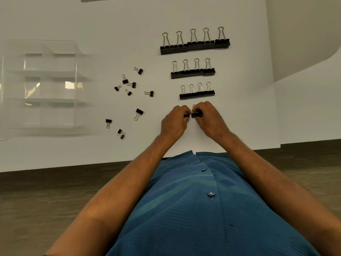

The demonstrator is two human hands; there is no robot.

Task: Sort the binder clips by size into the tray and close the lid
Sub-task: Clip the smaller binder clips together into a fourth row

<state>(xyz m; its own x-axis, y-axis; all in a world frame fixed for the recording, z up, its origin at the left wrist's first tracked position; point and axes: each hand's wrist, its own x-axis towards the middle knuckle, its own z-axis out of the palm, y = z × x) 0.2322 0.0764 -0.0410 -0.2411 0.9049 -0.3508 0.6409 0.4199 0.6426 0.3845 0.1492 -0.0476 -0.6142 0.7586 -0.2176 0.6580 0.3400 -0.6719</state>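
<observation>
Head view: both hands, left (172, 121) and right (207, 118), pinch small clips (196, 114); three rows (192, 72) beyond, loose clips (129, 84) and tray (38, 84) leftward.

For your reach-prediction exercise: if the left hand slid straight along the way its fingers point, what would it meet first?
Probably the clip held in the right hand: the left hand points right toward it, almost touching, its own small clip leading.

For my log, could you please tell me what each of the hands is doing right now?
Left hand: pinches a small black binder clip.
Right hand: grips another black clip.
</observation>
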